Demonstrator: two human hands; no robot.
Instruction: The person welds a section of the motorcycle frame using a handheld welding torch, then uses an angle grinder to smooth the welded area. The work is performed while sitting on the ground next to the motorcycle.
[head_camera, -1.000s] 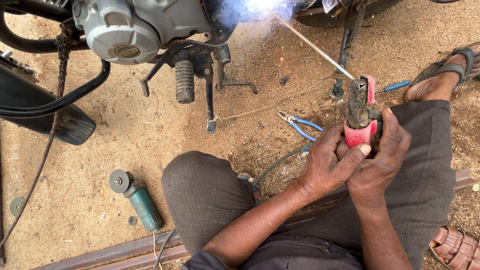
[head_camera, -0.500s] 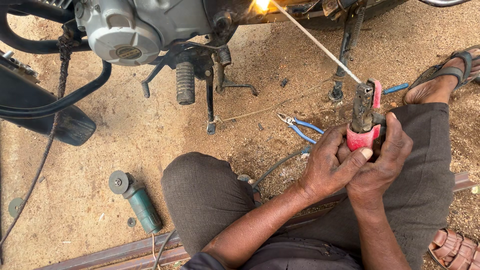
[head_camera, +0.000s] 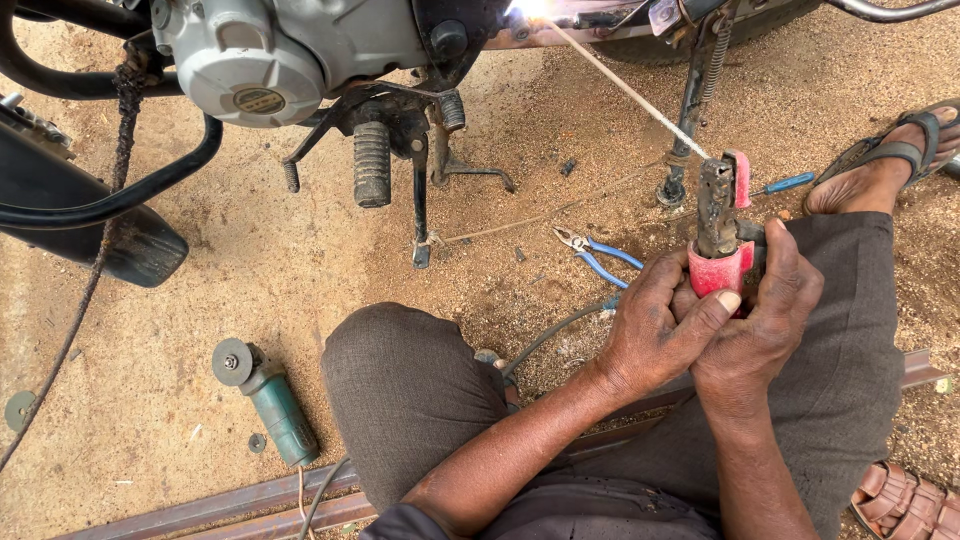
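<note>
Both hands — left hand (head_camera: 655, 330), right hand (head_camera: 760, 320) — wrapped around red electrode holder (head_camera: 720, 265), handle mostly hidden.

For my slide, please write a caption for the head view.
Both hands, left hand and right hand, grip a red electrode holder; its thin rod sparks against a motorcycle frame.

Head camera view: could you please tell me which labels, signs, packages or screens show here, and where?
Round badge: centre of the grey engine cover, top left; small gold and dark disc.
No packages, signs or screens show.
</note>
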